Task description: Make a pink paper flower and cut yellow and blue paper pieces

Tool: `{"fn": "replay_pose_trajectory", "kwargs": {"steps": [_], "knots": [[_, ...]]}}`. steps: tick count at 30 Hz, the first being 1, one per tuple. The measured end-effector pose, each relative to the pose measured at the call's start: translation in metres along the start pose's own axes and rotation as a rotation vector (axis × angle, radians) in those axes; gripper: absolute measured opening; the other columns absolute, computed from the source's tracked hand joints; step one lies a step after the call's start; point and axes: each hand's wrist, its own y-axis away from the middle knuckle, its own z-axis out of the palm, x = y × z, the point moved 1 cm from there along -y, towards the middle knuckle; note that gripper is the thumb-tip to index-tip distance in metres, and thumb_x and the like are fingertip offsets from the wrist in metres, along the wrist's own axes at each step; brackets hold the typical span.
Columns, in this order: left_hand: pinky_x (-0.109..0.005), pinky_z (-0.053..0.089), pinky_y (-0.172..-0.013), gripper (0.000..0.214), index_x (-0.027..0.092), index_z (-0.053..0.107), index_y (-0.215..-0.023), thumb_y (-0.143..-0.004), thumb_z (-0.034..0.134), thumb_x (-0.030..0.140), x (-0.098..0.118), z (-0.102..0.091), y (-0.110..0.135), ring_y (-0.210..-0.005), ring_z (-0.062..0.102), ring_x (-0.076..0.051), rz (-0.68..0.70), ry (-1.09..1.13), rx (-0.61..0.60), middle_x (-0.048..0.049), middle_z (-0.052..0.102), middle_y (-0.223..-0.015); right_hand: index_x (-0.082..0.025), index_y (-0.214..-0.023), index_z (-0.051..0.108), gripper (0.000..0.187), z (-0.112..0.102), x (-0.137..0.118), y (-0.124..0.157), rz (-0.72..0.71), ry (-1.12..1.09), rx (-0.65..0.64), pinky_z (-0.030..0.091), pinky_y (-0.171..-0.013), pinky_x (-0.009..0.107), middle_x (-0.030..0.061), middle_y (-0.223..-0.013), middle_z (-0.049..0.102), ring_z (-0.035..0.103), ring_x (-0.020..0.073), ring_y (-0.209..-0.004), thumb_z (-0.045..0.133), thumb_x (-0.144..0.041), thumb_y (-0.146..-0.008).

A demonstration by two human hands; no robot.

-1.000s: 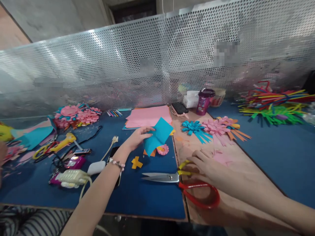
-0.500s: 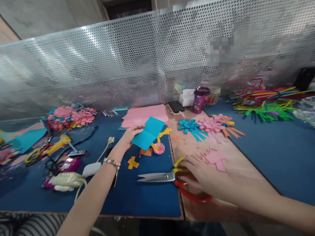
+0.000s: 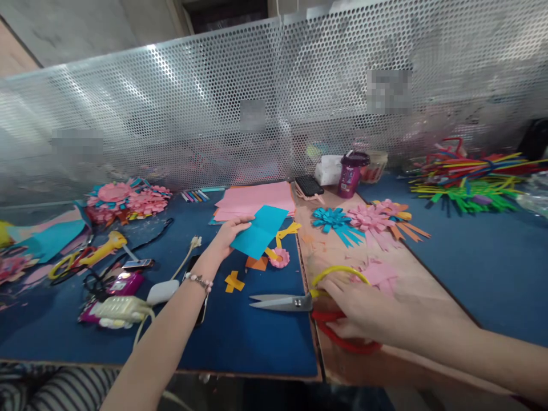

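My left hand pinches the left edge of a creased piece of blue paper, held over the middle of the table. In my right hand are the scissors, with one yellow and one red handle. My fingers pass through the handles, and the blades point left, slightly parted and well apart from the paper. Beneath and beside the blue paper lie a pink paper ring, a yellow strip and an orange piece. Yellow-orange scraps sit closer to me.
Pink sheets are stacked behind the paper. Paper flowers and a purple cup stand right of centre. A glue gun, a power strip and cables lie left. A perforated metal screen closes the back.
My right hand has slipped its fingers into the scissor handles and taken a grip. The view has shifted slightly, and the blue paper is tilted a little differently in my left hand.
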Motion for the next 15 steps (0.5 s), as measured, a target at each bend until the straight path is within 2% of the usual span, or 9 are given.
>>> {"fn": "replay_pose_trajectory", "kwargs": {"steps": [3, 8, 11, 13, 15], "knots": [[-0.027, 0.047, -0.067, 0.039, 0.016, 0.070, -0.101, -0.064, 0.074, 0.025, -0.001, 0.000, -0.001, -0.077, 0.062, -0.017, -0.003, 0.003, -0.006, -0.0077, 0.069, -0.105, -0.013, -0.098, 0.058, 0.034, -0.006, 0.003, 0.001, -0.046, 0.011, 0.003, 0.044, -0.083, 0.043, 0.0122, -0.098, 0.061, 0.056, 0.0300, -0.093, 0.061, -0.024, -0.066], [-0.030, 0.049, -0.069, 0.041, 0.016, 0.070, -0.103, -0.063, 0.075, 0.027, -0.002, 0.001, -0.002, -0.078, 0.063, -0.019, -0.021, 0.014, -0.013, -0.0083, 0.070, -0.100, -0.017, -0.102, 0.055, 0.040, -0.012, 0.004, 0.005, -0.046, -0.111, 0.028, 0.044, -0.085, 0.041, 0.0100, -0.105, 0.058, 0.052, 0.0280, -0.099, 0.062, -0.023, -0.063], [-0.031, 0.049, -0.070, 0.043, 0.016, 0.070, -0.104, -0.063, 0.075, 0.027, -0.002, 0.001, -0.002, -0.078, 0.064, -0.019, -0.029, 0.020, -0.008, -0.0085, 0.070, -0.100, -0.019, -0.107, 0.052, 0.050, -0.013, -0.002, 0.013, -0.044, -0.168, 0.094, 0.043, -0.089, 0.042, 0.0106, -0.113, 0.054, 0.049, 0.0293, -0.107, 0.063, -0.022, -0.059], [-0.030, 0.049, -0.069, 0.043, 0.017, 0.070, -0.104, -0.063, 0.075, 0.027, -0.001, 0.001, -0.002, -0.077, 0.064, -0.018, -0.027, 0.023, -0.005, -0.0077, 0.070, -0.100, -0.018, -0.113, 0.048, 0.057, -0.018, -0.008, 0.020, -0.016, -0.230, 0.118, 0.044, -0.088, 0.042, 0.0130, -0.115, 0.052, 0.050, 0.0301, -0.107, 0.065, -0.024, -0.059], [-0.029, 0.048, -0.068, 0.043, 0.017, 0.070, -0.104, -0.063, 0.075, 0.026, -0.001, 0.001, -0.002, -0.075, 0.064, -0.017, -0.030, 0.024, -0.010, -0.0071, 0.071, -0.097, -0.017, -0.121, 0.043, 0.066, -0.026, -0.010, 0.028, 0.084, -0.362, 0.057, 0.047, -0.079, 0.040, 0.0138, -0.105, 0.056, 0.054, 0.0295, -0.096, 0.068, -0.027, -0.060]]}}
